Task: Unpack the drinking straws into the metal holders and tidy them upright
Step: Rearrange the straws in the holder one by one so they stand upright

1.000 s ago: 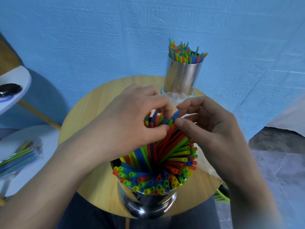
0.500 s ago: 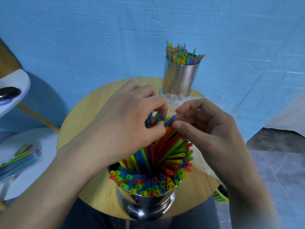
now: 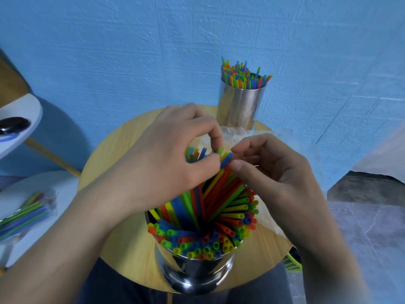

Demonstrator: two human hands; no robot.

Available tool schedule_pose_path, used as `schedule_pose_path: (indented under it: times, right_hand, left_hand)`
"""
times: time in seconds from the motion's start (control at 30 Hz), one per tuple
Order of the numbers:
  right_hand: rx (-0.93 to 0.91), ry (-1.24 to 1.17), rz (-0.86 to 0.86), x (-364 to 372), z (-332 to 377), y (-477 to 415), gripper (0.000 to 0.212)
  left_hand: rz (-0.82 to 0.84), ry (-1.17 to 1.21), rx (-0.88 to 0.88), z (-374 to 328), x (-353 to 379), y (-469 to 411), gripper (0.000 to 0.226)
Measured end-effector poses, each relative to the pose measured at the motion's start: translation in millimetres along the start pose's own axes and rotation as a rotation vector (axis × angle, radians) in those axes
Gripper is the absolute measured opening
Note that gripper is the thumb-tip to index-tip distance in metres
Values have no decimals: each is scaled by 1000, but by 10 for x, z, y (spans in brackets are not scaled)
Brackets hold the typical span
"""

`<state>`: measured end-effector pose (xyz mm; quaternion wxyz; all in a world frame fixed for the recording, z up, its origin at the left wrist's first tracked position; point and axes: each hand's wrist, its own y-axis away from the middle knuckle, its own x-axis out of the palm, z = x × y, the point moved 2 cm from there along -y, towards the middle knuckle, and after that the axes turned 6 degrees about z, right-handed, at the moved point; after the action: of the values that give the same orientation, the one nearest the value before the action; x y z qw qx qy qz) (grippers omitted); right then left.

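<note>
A metal holder [image 3: 197, 273] stands at the near edge of the round wooden table [image 3: 114, 154], packed with coloured straws [image 3: 210, 218] that fan out and lean away from me. My left hand [image 3: 166, 159] covers the far ends of the leaning straws, and its thumb and forefinger pinch the tip of a green straw [image 3: 219, 150]. My right hand [image 3: 276, 176] is beside it, thumb pressed against the blue and red straw tips, fingers curled. A second metal holder [image 3: 240, 106] at the table's far side holds upright straws [image 3: 243, 74].
Crumpled clear wrapping [image 3: 236, 133] lies on the table between the two holders. A sealed pack of straws [image 3: 24, 213] rests on a white surface [image 3: 61, 183] at the left. The blue wall is close behind the table. A green basket [image 3: 292, 263] sits on the floor at the right.
My left forefinger has lifted and now pinches a single green straw tip with the thumb. Both hands stay over the leaning straws, shifted only slightly.
</note>
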<state>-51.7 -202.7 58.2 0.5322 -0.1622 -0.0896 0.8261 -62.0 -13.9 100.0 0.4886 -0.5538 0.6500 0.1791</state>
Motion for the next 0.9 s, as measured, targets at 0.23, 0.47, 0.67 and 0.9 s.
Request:
schedule_pose_path:
  times: [0.23,0.47,0.67,0.9]
  right_hand:
    - [24,151,-38,54,10,4,9]
    - [-6,211,-39,27,-2,40,8]
    - [-56,255,-16,31,12,39,34]
    - [-235,-68,-141,16,108,47,9]
  left_hand:
    - [-217,319,93,-69,-140,-9,1]
    - [-576,779,25,173,-339,4,17]
    - [-732,1171,-166,332,-332,46,9]
    - [-409,1139,-343,345,-61,102,9]
